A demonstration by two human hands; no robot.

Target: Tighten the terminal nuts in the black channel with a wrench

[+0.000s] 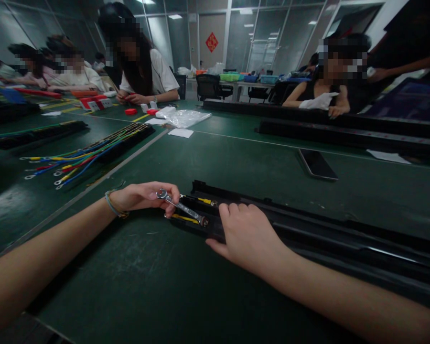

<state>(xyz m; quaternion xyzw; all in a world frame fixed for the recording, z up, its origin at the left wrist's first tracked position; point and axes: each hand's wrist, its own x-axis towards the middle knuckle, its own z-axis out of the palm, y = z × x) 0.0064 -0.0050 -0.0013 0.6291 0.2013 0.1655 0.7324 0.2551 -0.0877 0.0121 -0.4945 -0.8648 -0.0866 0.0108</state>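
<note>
Pinched in the fingers of my left hand (148, 195) is a silver combination wrench (184, 208). Its far end sits at a bolt (205, 221) inside a long black channel (294, 228), beside the end of a yellow-sleeved wire (186, 218). A second yellow wire terminal (204, 200) lies at another bolt in the same channel. My right hand (251, 236) is closed over the channel, its fingers across the top and the thumb at the near side. What lies under the palm is hidden.
A phone (317, 164) lies beyond the channel. Bundled coloured wires with ring terminals (89, 157) rest at left on the green table (129, 286). A clear plastic bag (186, 118) and more black channels (329, 131) are farther back. Several people sit or stand around.
</note>
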